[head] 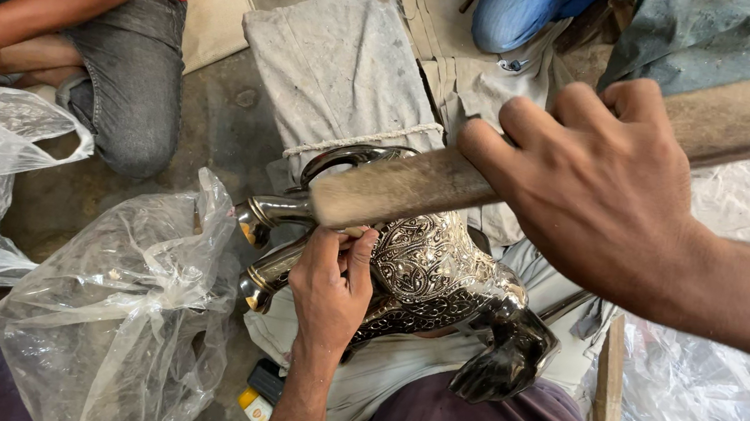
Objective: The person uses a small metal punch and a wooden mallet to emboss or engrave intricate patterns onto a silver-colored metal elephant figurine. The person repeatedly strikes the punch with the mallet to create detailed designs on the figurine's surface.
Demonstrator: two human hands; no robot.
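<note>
Silvery engraved metal elephant figurine rests on the lap, left hand pressing it steady; right hand clenched around a long wooden brush over its gleaming back, trunk unbrushed.

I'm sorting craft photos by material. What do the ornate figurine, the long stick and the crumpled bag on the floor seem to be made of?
Figurine: probably metal, shiny silvery finish with dark engraved scrollwork and bright reflections.
Stick, held in the right hand: looks like wood, matte, pale, worn and dusty.
Bag: thin clear plastic, see-through, creased, glossy.
The left hand rests on the figurine.
</note>
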